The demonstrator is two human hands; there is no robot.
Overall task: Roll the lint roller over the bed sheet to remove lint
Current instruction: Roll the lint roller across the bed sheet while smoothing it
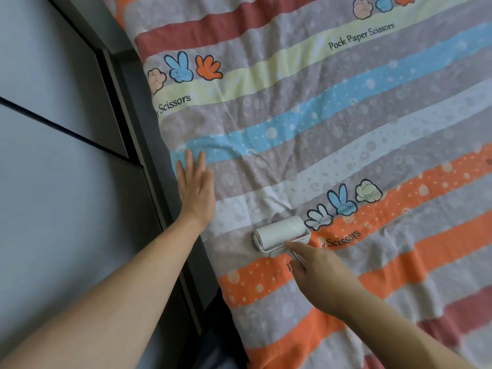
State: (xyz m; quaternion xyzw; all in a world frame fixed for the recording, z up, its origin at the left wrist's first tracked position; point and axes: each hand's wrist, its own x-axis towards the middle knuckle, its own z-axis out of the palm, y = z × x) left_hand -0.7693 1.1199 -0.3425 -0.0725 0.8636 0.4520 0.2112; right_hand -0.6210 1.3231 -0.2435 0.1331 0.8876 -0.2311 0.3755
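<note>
The left hand [195,187] lies flat on the striped bed sheet [346,115] near its left edge, fingers straight and released. To the right, the white lint roller [281,234] rests on the sheet. The right hand [323,278] grasps its handle, with the index finger stretched onto the frame.

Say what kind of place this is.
Most likely a bedroom: a striped bed sheet printed "Paper Scissors" lies spread flat, a dark frame edges it, and the right hand holds a lint roller on it.
</note>
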